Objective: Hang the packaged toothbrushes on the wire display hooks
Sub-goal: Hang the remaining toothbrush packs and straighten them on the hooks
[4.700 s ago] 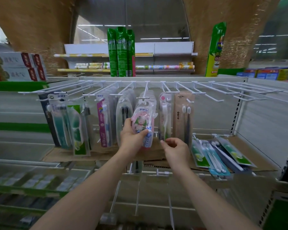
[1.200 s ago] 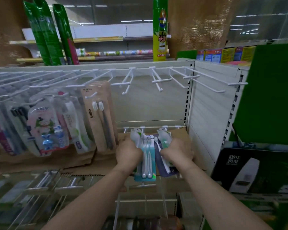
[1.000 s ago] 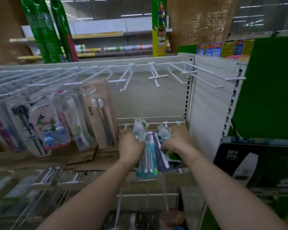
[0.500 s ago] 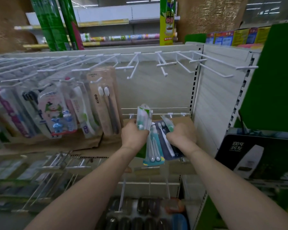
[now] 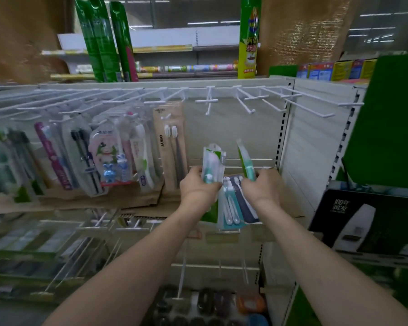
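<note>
Hooks [image 5: 252, 100] of white wire stick out far above us, brushes hang in packs on the left ones, and below the bare right ones our left hand [image 5: 198, 188] grips a green toothbrush pack [image 5: 213, 163] while our right hand [image 5: 263, 185] grips another green pack [image 5: 245, 160].

Both bare forearms reach forward and up, side by side, converging toward teal toothbrush pack [image 5: 212, 164]. Left hand [image 5: 197, 187] just below and left of that pack, back of hand facing camera, fingers curled round pack's lower half, holding it upright. Right hand [image 5: 262, 188] just right of same pack, level with left hand, knuckles up, fingers curled, pinching second green pack [image 5: 245, 160] tilted leftward at top. Hands near, not touching.
</note>
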`<state>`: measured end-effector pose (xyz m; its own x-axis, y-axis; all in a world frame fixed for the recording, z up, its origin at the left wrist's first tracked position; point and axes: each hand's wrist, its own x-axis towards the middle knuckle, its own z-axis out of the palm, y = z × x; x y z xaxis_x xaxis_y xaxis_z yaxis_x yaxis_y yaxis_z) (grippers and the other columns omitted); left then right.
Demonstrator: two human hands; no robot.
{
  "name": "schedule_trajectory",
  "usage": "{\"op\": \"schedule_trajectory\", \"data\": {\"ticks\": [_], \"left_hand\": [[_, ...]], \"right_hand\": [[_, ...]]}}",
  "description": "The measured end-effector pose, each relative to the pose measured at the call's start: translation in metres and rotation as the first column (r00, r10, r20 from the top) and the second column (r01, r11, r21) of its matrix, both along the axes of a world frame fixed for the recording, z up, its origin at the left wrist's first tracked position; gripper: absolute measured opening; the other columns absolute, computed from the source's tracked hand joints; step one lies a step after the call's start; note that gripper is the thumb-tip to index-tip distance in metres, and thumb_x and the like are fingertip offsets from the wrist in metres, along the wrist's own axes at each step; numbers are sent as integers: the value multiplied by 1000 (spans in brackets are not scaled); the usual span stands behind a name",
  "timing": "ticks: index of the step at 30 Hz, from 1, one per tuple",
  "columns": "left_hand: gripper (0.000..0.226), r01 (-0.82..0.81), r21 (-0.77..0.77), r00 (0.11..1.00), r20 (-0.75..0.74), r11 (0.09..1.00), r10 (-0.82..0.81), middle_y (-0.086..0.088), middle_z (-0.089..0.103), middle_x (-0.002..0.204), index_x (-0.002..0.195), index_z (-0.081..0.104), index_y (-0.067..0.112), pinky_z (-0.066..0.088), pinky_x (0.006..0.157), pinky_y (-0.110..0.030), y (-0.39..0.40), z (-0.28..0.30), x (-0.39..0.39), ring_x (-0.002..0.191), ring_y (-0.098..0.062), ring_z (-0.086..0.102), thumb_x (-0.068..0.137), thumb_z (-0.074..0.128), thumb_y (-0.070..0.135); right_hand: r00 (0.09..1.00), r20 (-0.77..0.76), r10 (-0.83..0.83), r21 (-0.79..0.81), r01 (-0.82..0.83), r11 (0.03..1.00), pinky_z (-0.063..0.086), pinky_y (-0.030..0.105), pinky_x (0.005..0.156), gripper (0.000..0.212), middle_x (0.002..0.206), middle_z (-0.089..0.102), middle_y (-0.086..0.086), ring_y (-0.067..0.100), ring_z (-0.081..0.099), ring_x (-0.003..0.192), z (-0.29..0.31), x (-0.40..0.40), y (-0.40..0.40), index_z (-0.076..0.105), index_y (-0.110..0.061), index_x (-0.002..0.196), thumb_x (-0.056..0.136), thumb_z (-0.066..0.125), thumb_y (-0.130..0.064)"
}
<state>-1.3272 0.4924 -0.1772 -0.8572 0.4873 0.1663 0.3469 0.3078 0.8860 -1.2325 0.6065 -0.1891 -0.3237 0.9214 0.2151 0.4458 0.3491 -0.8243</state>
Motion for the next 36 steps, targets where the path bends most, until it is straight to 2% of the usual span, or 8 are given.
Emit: {"op": "schedule_trajectory", "data": {"ticks": [5,9,13,17,23,28,32,36], "left_hand": [[47,58,82,998,7,995,-58,5,67,111,126,60,22,48,74,-23,-35,1,5,97,-14,64,84,80,20],[50,76,79,997,-10,994,-75,8,64,108,129,59,21,46,81,-28,-73,2,2,97,-14,61,83,79,20],[48,80,94,997,-15,992,-79,5,66,113,130,59,22,53,90,-36,-113,1,-5,102,-18,63,85,77,22],[34,59,118,998,-9,991,-59,13,61,94,112,57,32,57,85,-37,-154,0,-17,87,-11,61,86,76,23],[30,-9,156,1000,-4,988,10,6,68,100,106,60,29,55,84,-35,-217,6,-35,94,-19,65,83,77,22],[35,-25,178,1000,12,984,23,9,66,99,109,57,33,59,85,-43,-263,9,-45,91,-14,64,84,78,22],[39,-61,198,998,31,978,56,10,68,102,120,62,27,58,88,-40,-301,6,-57,91,-10,65,85,79,22],[32,-115,196,993,51,974,107,5,70,107,114,61,27,58,90,-43,-332,2,-74,95,-15,67,88,77,22]], "right_hand": [[996,-84,40,-250,-60,966,58,44,80,20,93,66,4,27,67,86,-15,-3,-38,56,-18,102,85,67,-19],[993,-95,64,-264,-87,961,55,34,73,29,95,68,2,24,65,84,-19,-5,-72,62,-20,118,89,63,-23],[990,-68,123,-221,-135,966,44,32,66,39,86,64,0,26,63,85,-14,-13,-113,63,-19,110,97,53,-54],[986,-98,135,-227,-154,962,44,38,87,70,120,64,10,31,59,111,-10,-27,-152,63,-12,125,99,29,-67],[946,-270,182,-261,-254,931,43,31,61,32,94,67,8,21,62,78,-10,-40,-214,63,-13,102,95,63,-44],[932,-248,266,-261,-328,908,46,31,63,29,94,67,6,21,65,83,-9,-52,-258,60,-13,106,99,60,-41],[931,-230,284,-232,-336,913,57,49,83,22,96,68,7,25,68,88,-6,-67,-290,60,-15,100,96,65,-36],[924,-233,304,-191,-350,917,57,55,84,29,96,68,9,29,68,88,-6,-82,-318,60,-16,95,88,71,-42]]}}
